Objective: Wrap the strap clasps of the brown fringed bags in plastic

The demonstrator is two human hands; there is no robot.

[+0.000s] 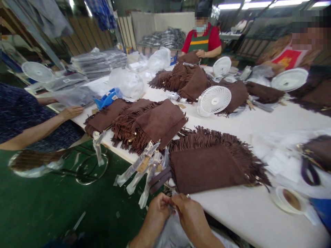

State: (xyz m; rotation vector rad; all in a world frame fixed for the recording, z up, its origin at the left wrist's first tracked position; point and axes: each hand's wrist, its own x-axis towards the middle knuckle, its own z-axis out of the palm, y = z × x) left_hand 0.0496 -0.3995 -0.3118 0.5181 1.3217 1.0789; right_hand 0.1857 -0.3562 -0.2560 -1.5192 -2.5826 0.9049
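My left hand (158, 209) and my right hand (188, 210) meet at the table's near edge, fingers pinched close together. What sits between the fingertips is too small and too covered to name; clear plastic shows just below them. Right beyond my hands lies a brown fringed bag (207, 168), flat on the table with its fringe spread to the back and right. Its brown strap (160, 181) hangs over the edge on the left. To the left, more brown fringed bags (160, 120) are piled, with plastic-wrapped pieces (138, 168) and tan tags dangling off the edge.
A white fan (214, 100) stands mid-table, and a tape roll (288, 199) lies at right. At left, a co-worker's hand (71, 112) handles a plastic bag. Another person in a red top (216, 41) works across the table. A stool (36, 163) stands on the green floor.
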